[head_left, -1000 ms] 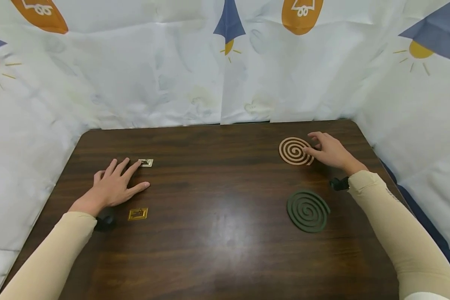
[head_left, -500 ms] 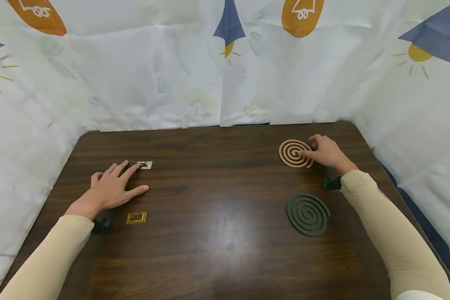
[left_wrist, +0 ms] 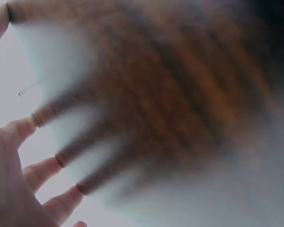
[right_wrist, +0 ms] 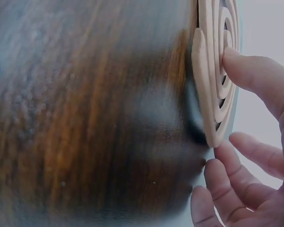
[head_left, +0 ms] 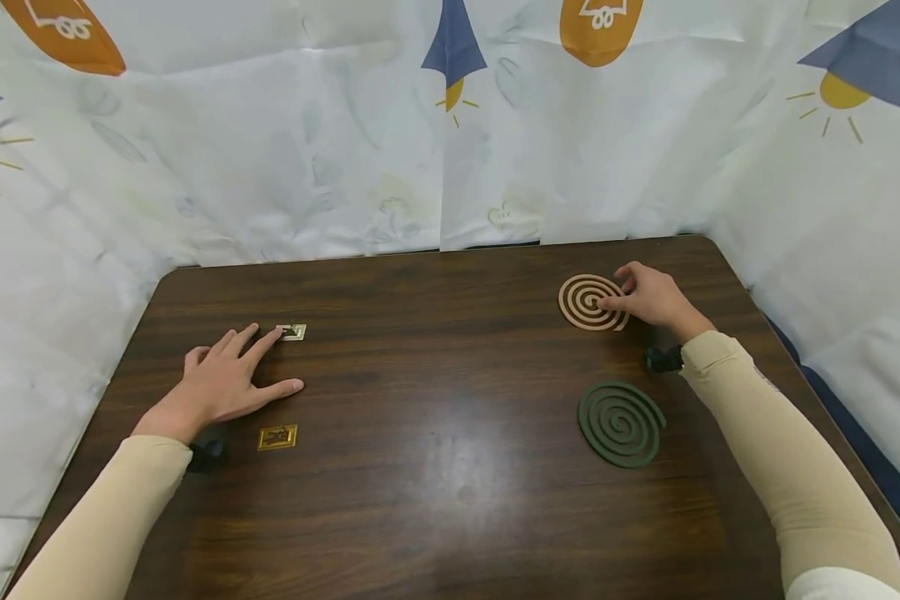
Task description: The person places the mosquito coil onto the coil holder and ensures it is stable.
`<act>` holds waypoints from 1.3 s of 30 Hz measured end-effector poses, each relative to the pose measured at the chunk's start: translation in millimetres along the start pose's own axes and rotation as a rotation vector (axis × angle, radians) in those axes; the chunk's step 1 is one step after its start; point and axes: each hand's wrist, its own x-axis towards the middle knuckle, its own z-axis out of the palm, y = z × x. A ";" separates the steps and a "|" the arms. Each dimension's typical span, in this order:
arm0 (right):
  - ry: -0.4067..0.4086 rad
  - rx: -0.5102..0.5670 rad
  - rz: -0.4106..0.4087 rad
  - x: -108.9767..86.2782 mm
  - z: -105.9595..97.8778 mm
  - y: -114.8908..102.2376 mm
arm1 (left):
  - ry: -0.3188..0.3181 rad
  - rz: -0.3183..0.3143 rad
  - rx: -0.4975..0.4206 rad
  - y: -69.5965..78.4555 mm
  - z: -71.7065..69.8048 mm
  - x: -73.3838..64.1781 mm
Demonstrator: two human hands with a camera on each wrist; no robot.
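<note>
No clamp is being made: the fingers and thumb of the right hand point(head_left: 651, 298) are being held apart, its thumb being rested on the tan coil point(head_left: 584, 301) at the table's point(head_left: 435, 375) far right, while the silver plaque point(head_left: 294, 332), far left, is being touched by the left hand's point(head_left: 219, 385) index fingertip. Light, flat pressure is probably being called for, lest the rings be bent. Two coils are being counted, tan coil and green coil point(head_left: 621, 423); two plaques, silver plaque and gold plaque point(head_left: 277, 437).
</note>
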 end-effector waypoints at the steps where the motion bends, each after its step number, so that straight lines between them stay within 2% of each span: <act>1: 0.000 0.006 0.003 -0.2 -0.3 -0.6 | 0.001 0.000 0.001 0.1 -0.2 -0.2; 16: 0.000 0.067 0.043 -2.1 -1.2 -2.6 | -0.001 -0.002 0.005 0.7 2.5 1.5; 33: -0.012 0.308 0.119 -8.5 -4.5 5.9 | -0.008 0.002 -0.020 2.2 1.6 -1.6; 39: -0.025 0.397 0.110 -9.7 -2.7 5.2 | -0.006 -0.003 -0.033 1.6 1.0 -4.2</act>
